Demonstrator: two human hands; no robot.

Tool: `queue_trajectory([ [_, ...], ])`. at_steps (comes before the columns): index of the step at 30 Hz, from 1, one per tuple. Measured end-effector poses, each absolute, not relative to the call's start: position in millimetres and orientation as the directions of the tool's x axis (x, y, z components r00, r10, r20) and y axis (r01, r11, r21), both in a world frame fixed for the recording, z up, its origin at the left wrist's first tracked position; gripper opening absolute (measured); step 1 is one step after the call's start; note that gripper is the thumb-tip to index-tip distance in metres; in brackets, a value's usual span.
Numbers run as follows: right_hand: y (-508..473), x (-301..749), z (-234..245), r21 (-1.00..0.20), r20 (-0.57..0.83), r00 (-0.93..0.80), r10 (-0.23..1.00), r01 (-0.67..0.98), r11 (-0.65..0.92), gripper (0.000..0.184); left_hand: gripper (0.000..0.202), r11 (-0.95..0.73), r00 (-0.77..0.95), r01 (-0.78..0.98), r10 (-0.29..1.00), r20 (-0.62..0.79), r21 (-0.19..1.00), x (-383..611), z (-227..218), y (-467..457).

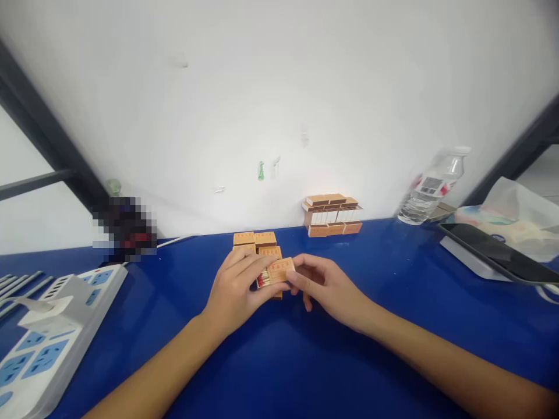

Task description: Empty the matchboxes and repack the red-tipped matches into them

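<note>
A partly slid-open matchbox (pixel 279 270) shows red-headed matches (pixel 264 278) at its left end. My left hand (pixel 238 285) grips this box between thumb and fingers from the left. At its right end, my right hand (pixel 325 285) pinches the sleeve with thumb and fingers. Behind and beneath the hands lie several closed matchboxes (pixel 265 238) in a block, partly hidden by my left hand. Further right against the wall stands a small structure of matchboxes (pixel 334 228), with a row of upright matches between its lower and upper boxes.
A white power strip (pixel 100 302) with a plugged-in adapter lies at the left. At the right are a water bottle (pixel 430 189), leaning against the wall, a phone (pixel 502 250) and a tissue pack (pixel 519 224). The blue table (pixel 279 361) meets a white wall behind.
</note>
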State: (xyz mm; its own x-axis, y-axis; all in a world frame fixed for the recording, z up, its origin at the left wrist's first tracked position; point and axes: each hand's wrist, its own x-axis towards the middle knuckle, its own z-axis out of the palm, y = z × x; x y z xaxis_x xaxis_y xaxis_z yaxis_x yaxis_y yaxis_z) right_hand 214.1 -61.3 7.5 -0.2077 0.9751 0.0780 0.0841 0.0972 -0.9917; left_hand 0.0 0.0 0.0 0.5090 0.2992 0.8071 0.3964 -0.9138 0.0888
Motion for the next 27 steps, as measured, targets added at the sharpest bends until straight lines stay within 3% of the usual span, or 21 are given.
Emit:
queue_trajectory([
  [3,-58.5,215.8,7.5,-0.991,0.069,-0.132,0.989,0.104,0.083,0.044,0.048,-0.899,0.51,0.428,0.326,0.796,0.094,-1.3,-0.2,0.9],
  [11,-41.0,240.8,10.3,-0.976,0.144,0.101,0.984,0.177,0.125,0.038,0.036,-0.855,0.465,0.502,0.39,0.795,0.126,-2.1,4.8,5.0],
  [16,-26.7,263.0,5.1,-0.961,0.074,0.262,0.962,0.277,-0.001,0.026,0.032,-0.837,0.427,0.535,0.386,0.818,0.115,-4.5,8.5,6.6],
  [19,-24.0,272.6,0.0,-0.841,0.084,0.25,0.965,0.537,-0.066,0.024,0.03,-0.84,0.409,0.533,0.36,0.839,0.101,-5.0,11.1,8.0],
  [22,-25.6,276.5,-1.4,-0.627,0.248,0.284,0.926,0.776,-0.07,0.028,0.031,-0.871,0.431,0.482,0.324,0.842,0.088,-2.9,12.0,4.7],
  [27,-26.8,277.1,-0.5,-0.575,0.359,0.244,0.901,0.818,0.008,0.027,0.029,-0.935,0.578,0.324,0.317,0.752,0.146,5.2,10.3,-13.9],
])
